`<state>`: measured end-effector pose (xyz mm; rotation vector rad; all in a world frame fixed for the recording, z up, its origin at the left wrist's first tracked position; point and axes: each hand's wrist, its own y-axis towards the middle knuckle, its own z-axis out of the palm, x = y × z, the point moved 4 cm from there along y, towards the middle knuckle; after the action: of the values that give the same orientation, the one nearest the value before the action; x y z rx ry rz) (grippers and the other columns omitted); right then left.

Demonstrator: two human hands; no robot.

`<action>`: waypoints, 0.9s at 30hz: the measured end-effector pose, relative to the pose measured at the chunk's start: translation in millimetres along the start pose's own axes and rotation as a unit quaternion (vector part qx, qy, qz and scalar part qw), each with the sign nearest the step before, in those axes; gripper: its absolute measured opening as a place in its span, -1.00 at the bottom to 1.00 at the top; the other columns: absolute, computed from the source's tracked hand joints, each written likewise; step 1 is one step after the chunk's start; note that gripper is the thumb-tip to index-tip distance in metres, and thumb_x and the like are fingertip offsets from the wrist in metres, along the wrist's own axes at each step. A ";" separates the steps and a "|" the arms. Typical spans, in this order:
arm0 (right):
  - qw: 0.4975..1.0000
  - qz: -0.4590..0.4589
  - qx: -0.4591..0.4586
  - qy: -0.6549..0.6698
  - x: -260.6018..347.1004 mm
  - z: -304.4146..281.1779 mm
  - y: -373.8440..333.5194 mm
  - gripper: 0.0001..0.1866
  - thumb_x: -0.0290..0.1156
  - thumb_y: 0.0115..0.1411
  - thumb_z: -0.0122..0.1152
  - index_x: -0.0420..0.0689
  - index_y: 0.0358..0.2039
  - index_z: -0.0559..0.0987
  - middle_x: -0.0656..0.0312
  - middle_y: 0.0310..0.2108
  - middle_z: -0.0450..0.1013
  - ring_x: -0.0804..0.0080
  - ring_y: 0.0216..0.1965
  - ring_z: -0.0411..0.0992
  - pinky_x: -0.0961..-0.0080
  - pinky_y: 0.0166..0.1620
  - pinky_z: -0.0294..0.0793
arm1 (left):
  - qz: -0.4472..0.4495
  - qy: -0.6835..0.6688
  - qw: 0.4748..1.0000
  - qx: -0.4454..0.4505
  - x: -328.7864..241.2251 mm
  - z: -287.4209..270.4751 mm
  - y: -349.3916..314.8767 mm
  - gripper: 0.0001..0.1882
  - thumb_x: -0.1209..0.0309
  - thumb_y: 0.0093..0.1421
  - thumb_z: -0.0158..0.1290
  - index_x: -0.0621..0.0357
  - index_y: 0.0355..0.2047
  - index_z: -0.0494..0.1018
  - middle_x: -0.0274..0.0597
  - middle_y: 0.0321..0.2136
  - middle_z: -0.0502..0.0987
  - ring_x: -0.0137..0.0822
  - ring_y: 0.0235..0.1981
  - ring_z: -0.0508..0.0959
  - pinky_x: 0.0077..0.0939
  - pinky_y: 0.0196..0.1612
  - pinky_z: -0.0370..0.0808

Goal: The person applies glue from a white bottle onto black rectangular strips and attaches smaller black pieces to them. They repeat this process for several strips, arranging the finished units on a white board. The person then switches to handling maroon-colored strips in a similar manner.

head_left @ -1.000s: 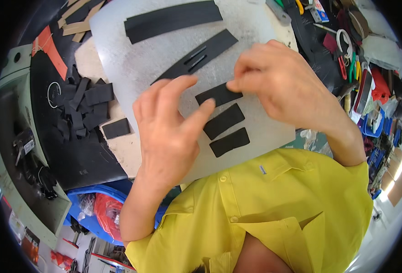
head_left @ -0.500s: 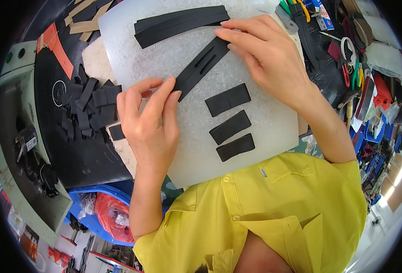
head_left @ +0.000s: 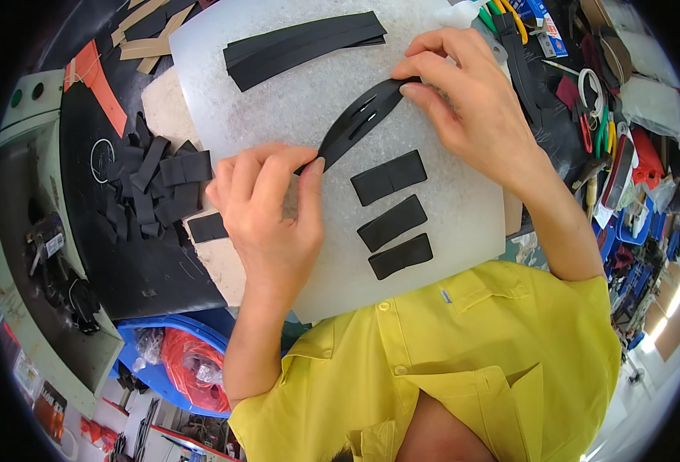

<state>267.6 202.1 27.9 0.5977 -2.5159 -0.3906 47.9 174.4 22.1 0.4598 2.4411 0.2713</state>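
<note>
A black slotted strip is stretched between my two hands above a pale translucent board, its middle bowed upward. My left hand pinches its lower left end between thumb and fingers. At the upper right end, my right hand pinches it the same way. Two long slits run along the strip, and the pale board shows through them. Just below it on the board lie three short black folded bands in a column. A stack of longer black strips rests beyond the held one.
Left of the board, a heap of short black bands covers part of the black tabletop. An orange strip and tan strips lie farther back. Tools and coloured handles crowd the right side. A blue tub stands at lower left.
Both hands have shifted right and slightly down or outward with the strip. It was flat and straight before; now it is bowed, and its slits gape. The right hand has left the long stack.
</note>
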 end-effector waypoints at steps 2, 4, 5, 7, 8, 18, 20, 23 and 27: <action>1.000 0.016 0.003 0.015 0.7 -1.5 0.8 -0.76 -0.61 0.07 0.34 -0.14 -0.22 0.59 0.18 -0.28 0.46 0.14 -0.16 0.43 0.27 -0.11 0.46 | 0.004 0.010 1.000 -0.003 -2.6 2.6 -0.2 -0.84 0.57 0.05 0.29 0.11 -0.35 0.58 -0.27 -0.38 0.60 -0.28 -0.32 0.51 -0.45 -0.14 0.31; 0.998 0.046 0.017 0.031 1.6 -1.8 -0.9 -0.77 -0.60 0.07 0.34 -0.13 -0.23 0.59 0.18 -0.29 0.46 0.14 -0.16 0.43 0.27 -0.11 0.46 | 0.015 0.021 1.000 -0.011 -5.1 4.9 0.1 -0.84 0.58 0.05 0.28 0.12 -0.34 0.58 -0.26 -0.41 0.58 -0.27 -0.37 0.50 -0.44 -0.18 0.31; 0.996 0.069 0.031 0.039 2.8 -1.7 -3.5 -0.77 -0.59 0.07 0.34 -0.12 -0.22 0.59 0.19 -0.30 0.46 0.14 -0.17 0.43 0.28 -0.11 0.46 | 0.010 0.010 1.000 -0.011 -5.2 5.7 1.7 -0.84 0.59 0.05 0.27 0.12 -0.34 0.58 -0.26 -0.42 0.57 -0.27 -0.38 0.50 -0.44 -0.20 0.31; 0.994 0.095 0.036 0.031 4.2 -1.2 -6.5 -0.75 -0.59 0.08 0.33 -0.11 -0.19 0.61 0.20 -0.30 0.47 0.14 -0.16 0.43 0.28 -0.09 0.45 | 0.000 -0.012 1.000 -0.012 -4.6 7.5 6.2 -0.84 0.61 0.06 0.25 0.13 -0.34 0.58 -0.26 -0.43 0.56 -0.26 -0.40 0.49 -0.44 -0.23 0.31; 0.995 0.099 0.029 0.016 5.1 -0.8 -7.0 -0.73 -0.59 0.08 0.32 -0.11 -0.16 0.61 0.21 -0.28 0.49 0.15 -0.16 0.43 0.27 -0.08 0.45 | 0.011 -0.004 1.000 -0.015 -4.2 7.9 7.8 -0.84 0.62 0.06 0.24 0.13 -0.34 0.58 -0.26 -0.43 0.56 -0.26 -0.40 0.49 -0.43 -0.23 0.32; 1.000 0.011 0.003 -0.006 4.3 5.3 -7.1 -0.62 -0.62 0.06 0.31 -0.12 -0.06 0.66 0.25 -0.14 0.54 0.23 -0.12 0.45 0.31 -0.08 0.43 | 0.073 -0.013 0.997 -0.029 11.7 2.6 9.2 -0.75 0.61 0.01 0.29 0.14 -0.27 0.58 -0.28 -0.44 0.54 -0.26 -0.41 0.48 -0.39 -0.26 0.30; 0.999 0.033 -0.006 0.007 5.8 5.3 -7.3 -0.65 -0.60 0.06 0.32 -0.12 -0.09 0.66 0.24 -0.22 0.51 0.23 -0.17 0.43 0.32 -0.10 0.42 | 0.056 -0.008 0.998 -0.025 12.9 1.5 8.6 -0.75 0.61 0.01 0.30 0.14 -0.27 0.58 -0.28 -0.44 0.54 -0.26 -0.41 0.49 -0.39 -0.26 0.30; 0.998 0.051 -0.011 0.016 6.1 2.8 -4.5 -0.69 -0.59 0.03 0.33 -0.13 -0.16 0.66 0.23 -0.33 0.46 0.21 -0.24 0.41 0.30 -0.11 0.42 | 0.041 0.006 0.999 -0.020 11.4 1.7 8.5 -0.77 0.61 0.03 0.29 0.16 -0.27 0.59 -0.24 -0.43 0.56 -0.28 -0.43 0.50 -0.42 -0.28 0.35; 0.998 0.062 0.007 0.013 11.6 5.8 -1.3 -0.76 -0.59 0.01 0.37 -0.14 -0.25 0.63 0.21 -0.36 0.43 0.18 -0.27 0.40 0.28 -0.17 0.45 | 0.009 -0.003 0.999 -0.034 3.6 5.0 15.2 -0.80 0.62 0.05 0.29 0.21 -0.29 0.60 -0.19 -0.41 0.59 -0.34 -0.48 0.52 -0.50 -0.34 0.46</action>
<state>256.0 196.3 27.5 0.4452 -2.5161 -0.3182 52.2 190.2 20.9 0.4519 2.4153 0.3580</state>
